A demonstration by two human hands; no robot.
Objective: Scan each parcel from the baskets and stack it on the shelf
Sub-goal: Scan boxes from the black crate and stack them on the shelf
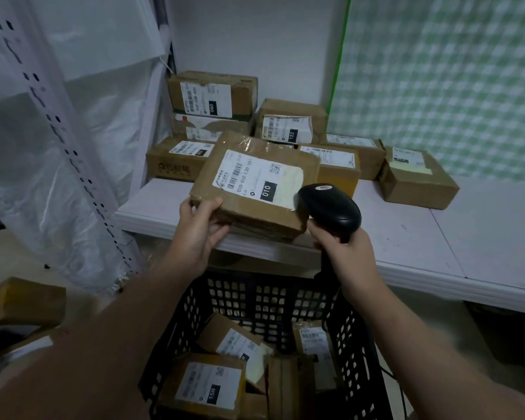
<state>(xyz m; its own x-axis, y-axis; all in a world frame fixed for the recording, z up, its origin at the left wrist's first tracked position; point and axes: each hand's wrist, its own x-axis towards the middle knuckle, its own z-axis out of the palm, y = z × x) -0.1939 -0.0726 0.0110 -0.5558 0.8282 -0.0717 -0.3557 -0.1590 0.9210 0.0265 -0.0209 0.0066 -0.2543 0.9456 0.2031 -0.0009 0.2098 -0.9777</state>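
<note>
Your left hand (199, 225) grips the near left corner of a brown parcel (255, 189), thumb curled over the top edge and fingers underneath. You hold it tilted over the front edge of the white shelf (437, 237), with its label, marked 010, facing up; whether it touches the shelf cannot be told. Your right hand (343, 253) is wrapped round the handle of a black scanner (329, 210), whose head sits at the label's near right corner, just right of your left hand. Beyond both hands, other boxes (212, 95) stand stacked at the back of the shelf. Below your hands, between your forearms, a black basket (255, 298) holds labelled parcels (206, 386).
</note>
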